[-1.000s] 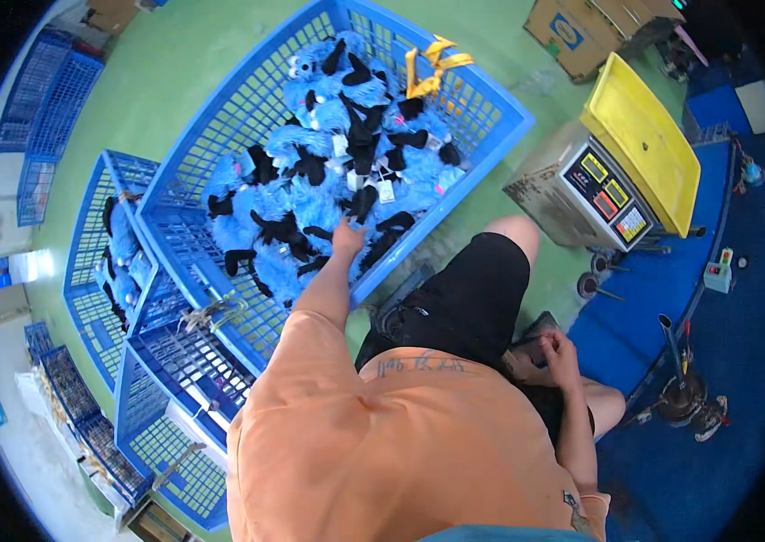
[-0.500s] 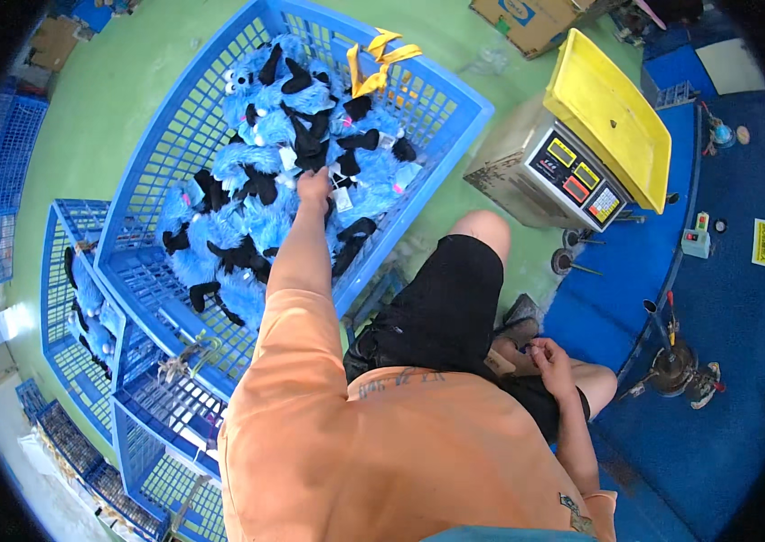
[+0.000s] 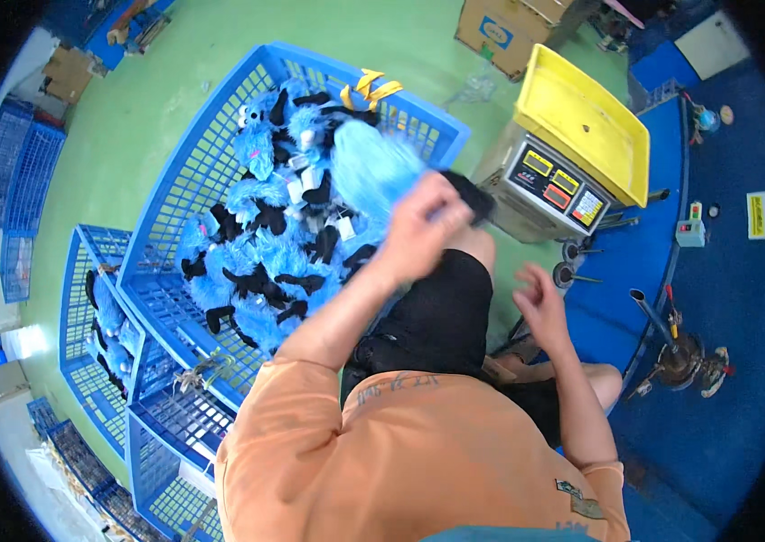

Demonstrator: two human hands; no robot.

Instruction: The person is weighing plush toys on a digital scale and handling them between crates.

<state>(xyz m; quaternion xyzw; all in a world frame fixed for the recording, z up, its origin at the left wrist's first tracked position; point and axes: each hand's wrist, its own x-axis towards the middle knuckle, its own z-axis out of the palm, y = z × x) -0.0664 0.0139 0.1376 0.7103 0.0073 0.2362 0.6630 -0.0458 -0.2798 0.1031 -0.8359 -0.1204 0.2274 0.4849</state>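
My left hand (image 3: 423,226) is closed on a shaggy blue plush toy (image 3: 369,167) with black ends, lifted above the near right side of the blue plastic crate (image 3: 451,131). Motion smears the toy. Below it, the crate holds a heap of similar blue plush toys (image 3: 251,262) with black limbs and white tags. Over my lap on the right, my right hand (image 3: 540,303) is raised with nothing in it, its fingers apart and slightly curled.
A metal digital scale (image 3: 549,185) bearing a yellow tray (image 3: 586,126) stands right of the crate. Beside my right arm is a blue worktable (image 3: 617,312) with a metal fixture (image 3: 676,361). A second crate (image 3: 84,366) of plush toys sits left; a cardboard box (image 3: 500,36) lies behind.
My left hand has drawn a plush toy out of the heap, toward me and to the right. My right hand has risen from my leg, and its fingers have spread.
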